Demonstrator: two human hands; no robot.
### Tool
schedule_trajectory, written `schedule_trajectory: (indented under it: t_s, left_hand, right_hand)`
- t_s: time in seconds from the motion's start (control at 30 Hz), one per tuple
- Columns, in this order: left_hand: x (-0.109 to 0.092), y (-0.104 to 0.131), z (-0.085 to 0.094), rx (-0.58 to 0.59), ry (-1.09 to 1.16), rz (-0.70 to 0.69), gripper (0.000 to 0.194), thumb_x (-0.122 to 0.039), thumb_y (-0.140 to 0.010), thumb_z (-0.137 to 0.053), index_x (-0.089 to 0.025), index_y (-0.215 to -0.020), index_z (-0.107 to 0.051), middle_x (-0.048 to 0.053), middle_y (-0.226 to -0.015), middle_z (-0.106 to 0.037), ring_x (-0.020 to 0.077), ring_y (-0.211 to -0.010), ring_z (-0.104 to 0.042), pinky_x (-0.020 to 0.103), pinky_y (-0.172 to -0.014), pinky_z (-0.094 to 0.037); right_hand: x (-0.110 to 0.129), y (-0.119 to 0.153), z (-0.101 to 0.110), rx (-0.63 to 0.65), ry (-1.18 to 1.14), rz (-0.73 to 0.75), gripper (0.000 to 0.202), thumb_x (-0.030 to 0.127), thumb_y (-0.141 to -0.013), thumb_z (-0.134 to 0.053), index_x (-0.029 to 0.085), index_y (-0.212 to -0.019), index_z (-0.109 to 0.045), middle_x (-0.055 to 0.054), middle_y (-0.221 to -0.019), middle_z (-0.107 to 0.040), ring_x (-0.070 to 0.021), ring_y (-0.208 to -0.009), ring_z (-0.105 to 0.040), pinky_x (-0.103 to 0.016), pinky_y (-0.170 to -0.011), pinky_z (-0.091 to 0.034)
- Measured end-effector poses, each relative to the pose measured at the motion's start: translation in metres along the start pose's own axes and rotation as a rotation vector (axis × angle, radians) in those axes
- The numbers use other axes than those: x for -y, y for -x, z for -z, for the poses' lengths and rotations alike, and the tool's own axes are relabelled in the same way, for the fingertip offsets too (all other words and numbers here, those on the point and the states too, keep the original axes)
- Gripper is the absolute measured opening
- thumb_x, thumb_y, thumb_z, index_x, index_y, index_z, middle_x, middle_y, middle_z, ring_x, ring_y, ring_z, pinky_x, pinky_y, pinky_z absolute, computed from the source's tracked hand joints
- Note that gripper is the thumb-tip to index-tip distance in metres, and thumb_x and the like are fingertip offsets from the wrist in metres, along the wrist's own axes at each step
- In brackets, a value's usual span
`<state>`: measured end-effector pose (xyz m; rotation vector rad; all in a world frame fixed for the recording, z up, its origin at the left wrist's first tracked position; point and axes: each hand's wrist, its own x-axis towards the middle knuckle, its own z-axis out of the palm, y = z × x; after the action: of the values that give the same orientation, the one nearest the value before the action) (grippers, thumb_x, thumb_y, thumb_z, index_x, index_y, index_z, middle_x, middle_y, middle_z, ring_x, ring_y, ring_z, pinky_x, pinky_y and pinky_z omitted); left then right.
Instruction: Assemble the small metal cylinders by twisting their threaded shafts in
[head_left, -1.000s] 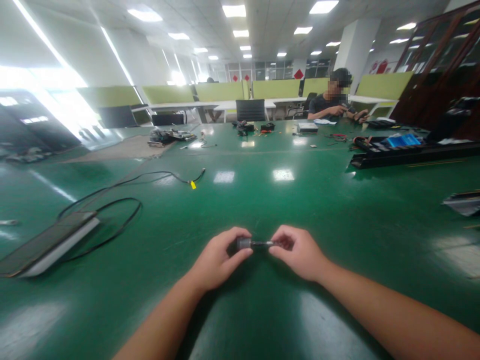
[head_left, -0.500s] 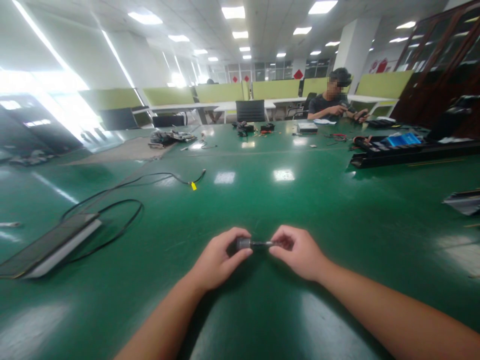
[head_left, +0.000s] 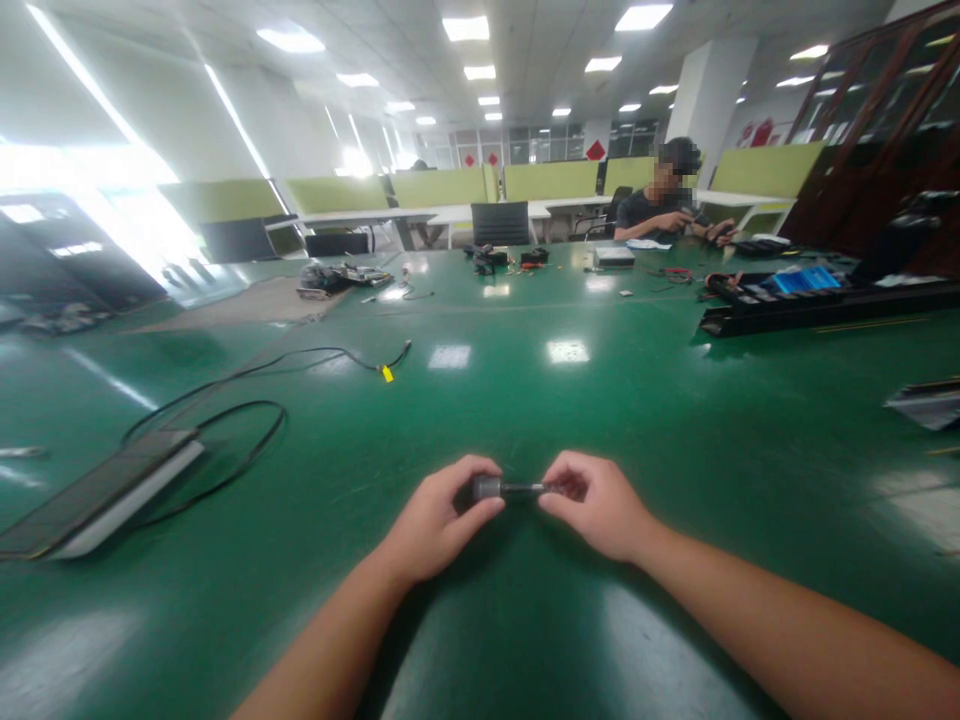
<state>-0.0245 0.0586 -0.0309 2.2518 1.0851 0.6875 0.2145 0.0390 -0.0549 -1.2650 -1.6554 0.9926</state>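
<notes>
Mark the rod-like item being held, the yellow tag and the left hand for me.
Rod-like item (head_left: 520, 490), head view: its thin dark middle.
Yellow tag (head_left: 387, 374), head view: middle of its visible face.
Left hand (head_left: 430, 525), head view: back of the hand.

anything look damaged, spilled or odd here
Nothing stands out: no spill or damage shows. The left hand and right hand hold a dark rod-like object straight between them, and the black cable lies loosely looped on the table.
</notes>
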Motion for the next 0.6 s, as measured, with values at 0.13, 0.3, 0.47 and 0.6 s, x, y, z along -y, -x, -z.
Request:
schedule_trajectory:
  t_s: [0.13, 0.3, 0.47, 0.6]
  left_hand:
    - [0.003, 0.000, 0.000, -0.048, -0.002, 0.012, 0.024, -0.037, -0.092, -0.060, -0.024, -0.112, -0.058, 0.001, -0.104, -0.065, 0.0164, -0.093, -0.062, 0.028, -0.085, -0.046]
    - [0.005, -0.001, 0.000, -0.194, 0.014, 0.035, 0.034, -0.037, -0.091, -0.061, -0.025, -0.123, -0.057, 0.003, -0.113, -0.064, 0.0182, -0.102, -0.061, 0.031, -0.091, -0.045]
    - [0.006, -0.002, 0.002, -0.343, 0.024, 0.117, 0.039, -0.044, -0.090, -0.059, -0.024, -0.122, -0.065, 0.005, -0.103, -0.067, 0.0202, -0.092, -0.061, 0.034, -0.087, -0.046]
    - [0.015, -0.006, 0.003, -0.467, 0.212, 0.287, 0.048, -0.051, -0.085, -0.063, -0.020, -0.121, -0.068, 0.007, -0.106, -0.071, 0.0237, -0.097, -0.064, 0.036, -0.093, -0.046]
  right_hand:
    - [-0.001, 0.000, 0.000, 0.007, -0.018, -0.003, 0.006, 0.019, -0.074, -0.069, 0.015, -0.079, -0.067, 0.000, -0.068, -0.064, -0.0125, -0.060, -0.056, -0.023, -0.059, -0.043]
    - [-0.002, 0.001, -0.001, 0.005, -0.030, -0.003, 0.009, 0.022, -0.075, -0.070, 0.016, -0.080, -0.067, 0.000, -0.071, -0.065, -0.0131, -0.062, -0.057, -0.024, -0.061, -0.044]
    - [-0.002, 0.001, -0.002, -0.001, -0.037, -0.021, 0.012, 0.025, -0.077, -0.069, 0.016, -0.084, -0.066, -0.001, -0.074, -0.067, -0.0132, -0.063, -0.058, -0.025, -0.062, -0.045]
    - [-0.002, 0.002, -0.003, 0.004, -0.019, -0.021, 0.011, 0.024, -0.076, -0.069, 0.016, -0.083, -0.066, -0.001, -0.074, -0.067, -0.0133, -0.064, -0.058, -0.025, -0.062, -0.045]
